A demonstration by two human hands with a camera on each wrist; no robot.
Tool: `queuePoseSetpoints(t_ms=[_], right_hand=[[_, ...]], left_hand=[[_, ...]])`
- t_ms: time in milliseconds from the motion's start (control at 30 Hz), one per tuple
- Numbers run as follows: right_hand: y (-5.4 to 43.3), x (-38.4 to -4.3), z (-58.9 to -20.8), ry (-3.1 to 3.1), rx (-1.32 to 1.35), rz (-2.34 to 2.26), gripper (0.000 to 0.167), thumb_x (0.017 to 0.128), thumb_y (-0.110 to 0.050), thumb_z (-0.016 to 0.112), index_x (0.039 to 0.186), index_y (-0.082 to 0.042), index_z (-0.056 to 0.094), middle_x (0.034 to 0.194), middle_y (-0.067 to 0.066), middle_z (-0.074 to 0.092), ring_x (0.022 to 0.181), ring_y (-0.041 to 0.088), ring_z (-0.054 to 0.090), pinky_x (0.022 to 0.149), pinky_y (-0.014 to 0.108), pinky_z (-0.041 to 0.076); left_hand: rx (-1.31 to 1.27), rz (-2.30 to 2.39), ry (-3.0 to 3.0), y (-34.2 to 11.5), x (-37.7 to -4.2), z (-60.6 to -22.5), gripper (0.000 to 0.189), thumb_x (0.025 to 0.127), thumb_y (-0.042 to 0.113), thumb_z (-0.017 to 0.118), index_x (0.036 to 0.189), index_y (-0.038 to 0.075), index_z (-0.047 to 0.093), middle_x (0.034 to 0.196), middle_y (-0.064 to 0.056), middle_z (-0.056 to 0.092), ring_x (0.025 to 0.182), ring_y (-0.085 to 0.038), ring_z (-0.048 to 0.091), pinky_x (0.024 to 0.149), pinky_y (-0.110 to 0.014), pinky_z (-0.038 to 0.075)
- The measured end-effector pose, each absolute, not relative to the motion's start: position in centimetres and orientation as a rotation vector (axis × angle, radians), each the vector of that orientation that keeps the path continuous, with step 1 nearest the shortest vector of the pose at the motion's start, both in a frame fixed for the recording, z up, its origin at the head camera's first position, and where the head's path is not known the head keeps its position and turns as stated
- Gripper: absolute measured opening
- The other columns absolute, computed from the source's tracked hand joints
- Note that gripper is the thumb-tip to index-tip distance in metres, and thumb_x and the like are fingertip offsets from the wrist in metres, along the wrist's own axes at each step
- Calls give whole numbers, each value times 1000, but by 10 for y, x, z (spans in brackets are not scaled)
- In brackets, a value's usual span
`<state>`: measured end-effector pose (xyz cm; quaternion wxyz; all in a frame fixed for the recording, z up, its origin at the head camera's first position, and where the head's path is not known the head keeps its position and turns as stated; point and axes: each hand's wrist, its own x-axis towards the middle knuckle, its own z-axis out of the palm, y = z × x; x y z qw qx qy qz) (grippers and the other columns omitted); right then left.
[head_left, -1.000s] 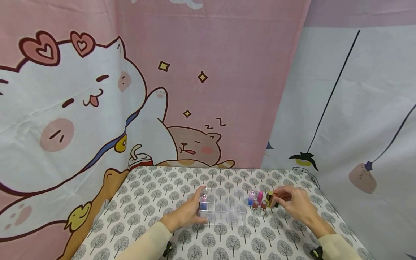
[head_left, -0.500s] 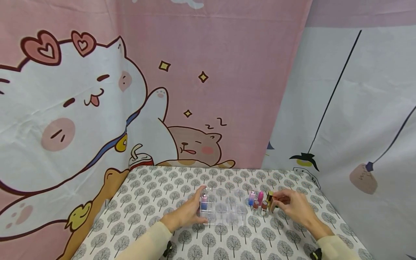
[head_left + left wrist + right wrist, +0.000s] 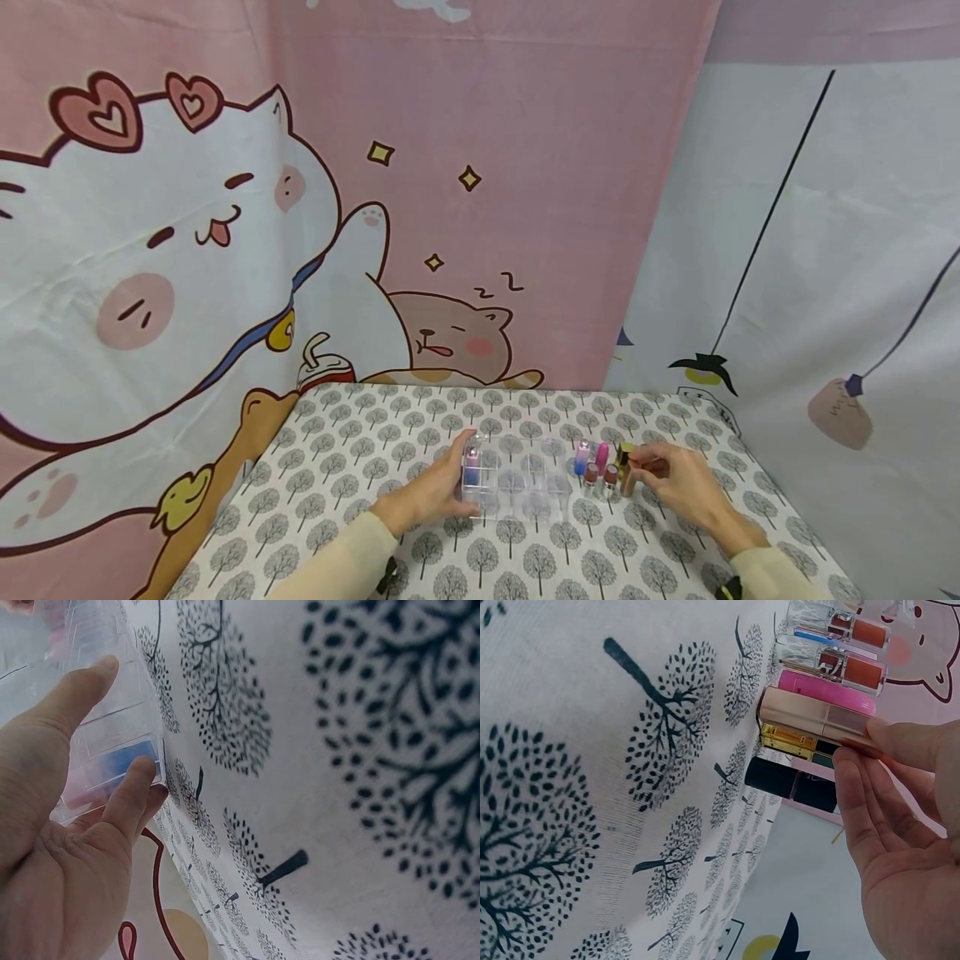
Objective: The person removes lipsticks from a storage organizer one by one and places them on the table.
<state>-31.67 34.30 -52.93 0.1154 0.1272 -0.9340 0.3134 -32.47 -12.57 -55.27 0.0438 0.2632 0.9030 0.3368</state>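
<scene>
My left hand [image 3: 431, 493] grips the left end of a clear compartment organizer [image 3: 517, 481], thumb on the near side and fingers on the far side. In its far left compartment stands a pink-and-blue lipstick [image 3: 472, 468]. Between thumb and fingertips, my right hand [image 3: 684, 482] pinches the upper end of an upright rose-gold lipstick tube [image 3: 795, 712]. Close by are a gold-and-black lipstick [image 3: 624, 454] and a black tube [image 3: 787, 782], which the hand mostly hides in the head view. Whether the rose-gold tube's base touches the cloth is unclear.
Left of the right hand stand a magenta tube [image 3: 602, 457], another pink-and-blue lipstick [image 3: 581, 459] and two clear-based tubes with reddish-brown tops [image 3: 590, 476]. A tree-print cloth [image 3: 480, 575] covers the table. Cartoon curtains [image 3: 555, 208] hang behind and at the sides.
My right hand has brought the rose-gold tube slightly nearer to me and lower, beside the clear-based tubes. The left hand and the organizer have stayed in place.
</scene>
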Motion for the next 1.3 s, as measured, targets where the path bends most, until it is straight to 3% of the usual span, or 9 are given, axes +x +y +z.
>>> queuePoseSetpoints(t_ms=[267,600,933,1167,1300], right_hand=[[344,-316,-533,-2748,371,925,25,97,-9,94,121,-8,86,114,10,89,88,11,82,77,21,68],[347,-315,-533,-2749,356,950,24,98,-10,93,121,-10,85,115,7,88,92,11,81,79,20,68],[344,-314,-527,-2646,340,870,28,102,-21,93,124,-6,84,111,8,87,90,14,80,76,21,67],[338,-311,-517,-2538,379,800,22,103,-14,90,124,-9,86,115,11,86,89,19,80,74,24,67],[332,-310,-512,-2485,409,752,21,102,-13,89,123,-11,86,113,9,86,89,23,81,74,33,72]], left_hand=[[778,1082,2720,-125,-325,-555,146,88,33,104,187,29,-3,158,-17,65,131,-30,74,128,-59,59],[781,1073,2728,-125,-325,-556,147,87,33,104,187,28,-3,165,-20,61,135,-32,73,130,-59,57],[775,1053,2736,-126,-326,-554,146,88,32,105,187,26,-2,156,-19,66,125,-28,75,125,-56,62],[789,1066,2720,-127,-327,-553,146,88,31,105,188,26,-1,146,-16,70,115,-20,75,120,-52,65],[798,1084,2706,-127,-326,-553,146,88,31,105,188,25,-1,146,-15,70,116,-20,75,122,-52,64]])
